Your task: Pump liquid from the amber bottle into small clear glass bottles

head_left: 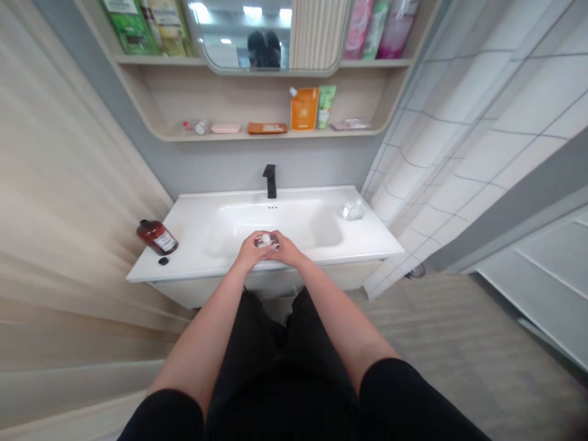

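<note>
Both my hands meet over the front of the white sink, closed around a small clear bottle (267, 241) with a white top. My left hand (248, 251) grips its left side and my right hand (285, 250) its right side. Fingers cover most of the bottle, so its contents are hard to make out. On the counter at the left, apart from my hands, is a reddish-brown bottle (158, 237) with a white label. Just in front of it lies a small round black cap (163, 261).
A black faucet (271, 182) stands behind the sink basin (275, 220). Crumpled clear plastic (353, 210) lies on the right of the counter. Above, a shelf (220, 138) holds an orange pouch (304, 109), a green tube (326, 106) and other items below a mirror (266, 43).
</note>
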{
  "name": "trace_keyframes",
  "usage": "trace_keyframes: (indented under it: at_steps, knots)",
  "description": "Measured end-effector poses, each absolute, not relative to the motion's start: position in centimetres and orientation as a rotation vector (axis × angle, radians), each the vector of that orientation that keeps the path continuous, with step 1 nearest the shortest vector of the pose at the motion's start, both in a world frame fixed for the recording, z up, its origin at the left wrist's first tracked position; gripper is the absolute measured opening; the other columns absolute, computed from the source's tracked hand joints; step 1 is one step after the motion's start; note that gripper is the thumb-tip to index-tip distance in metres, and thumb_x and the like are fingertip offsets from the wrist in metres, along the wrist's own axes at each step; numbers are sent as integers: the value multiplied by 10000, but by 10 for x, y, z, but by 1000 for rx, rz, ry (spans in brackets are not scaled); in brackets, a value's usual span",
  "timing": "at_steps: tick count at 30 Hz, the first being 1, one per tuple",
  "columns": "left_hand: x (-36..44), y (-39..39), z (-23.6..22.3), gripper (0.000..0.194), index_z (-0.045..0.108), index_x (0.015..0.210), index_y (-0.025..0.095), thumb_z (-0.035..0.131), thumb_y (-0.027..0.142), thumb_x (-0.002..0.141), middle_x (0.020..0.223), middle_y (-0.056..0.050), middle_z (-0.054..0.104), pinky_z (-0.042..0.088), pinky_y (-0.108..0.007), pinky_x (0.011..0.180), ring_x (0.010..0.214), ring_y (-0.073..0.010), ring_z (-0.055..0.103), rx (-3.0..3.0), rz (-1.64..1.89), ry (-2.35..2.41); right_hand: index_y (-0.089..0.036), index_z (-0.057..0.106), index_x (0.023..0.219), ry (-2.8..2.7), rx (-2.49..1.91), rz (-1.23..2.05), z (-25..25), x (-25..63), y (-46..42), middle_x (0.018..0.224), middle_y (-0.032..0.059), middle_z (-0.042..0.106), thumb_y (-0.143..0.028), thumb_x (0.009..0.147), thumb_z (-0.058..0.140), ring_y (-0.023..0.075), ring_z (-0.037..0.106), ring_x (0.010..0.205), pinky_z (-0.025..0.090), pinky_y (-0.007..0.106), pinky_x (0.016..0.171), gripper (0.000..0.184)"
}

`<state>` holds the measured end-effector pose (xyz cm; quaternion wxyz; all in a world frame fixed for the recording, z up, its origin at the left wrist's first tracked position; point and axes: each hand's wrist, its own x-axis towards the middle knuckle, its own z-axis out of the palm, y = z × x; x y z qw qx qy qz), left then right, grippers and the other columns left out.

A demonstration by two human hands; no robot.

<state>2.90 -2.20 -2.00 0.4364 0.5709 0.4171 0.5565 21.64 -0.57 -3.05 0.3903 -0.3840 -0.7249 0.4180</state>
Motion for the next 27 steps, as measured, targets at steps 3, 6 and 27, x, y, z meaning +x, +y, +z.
trace_keyframes:
  at_steps: [3, 6, 27]
  knots:
    - [28, -22, -20, 621, 731, 1052, 223, 1071, 424, 574, 1111, -65, 823, 616, -440, 1004, 1031, -262, 769, 1408, 1403, 1020, -250, 622, 1281, -1840, -993, 1069, -31, 216, -6, 1244, 73, 783, -517, 650, 1073, 292, 769, 1089, 619, 435, 969, 820]
    - [29, -21, -21, 638, 751, 1083, 222, 1070, 425, 569, 1149, -75, 827, 612, -458, 1033, 1051, -271, 771, 1397, 1399, 1043, -255, 624, 1277, -1834, -970, 1079, -31, 215, -5, 1273, 77, 783, -489, 651, 1072, 294, 772, 1112, 626, 437, 982, 805]
    - [26, -31, -4, 593, 787, 1273, 246, 989, 336, 722, 1265, -102, 818, 565, -509, 1171, 1215, -323, 769, 1597, 1414, 1160, -259, 642, 1291, -1846, -990, 1058, -25, 215, -7, 1265, 64, 791, -465, 628, 1068, 272, 764, 1066, 612, 425, 973, 814]
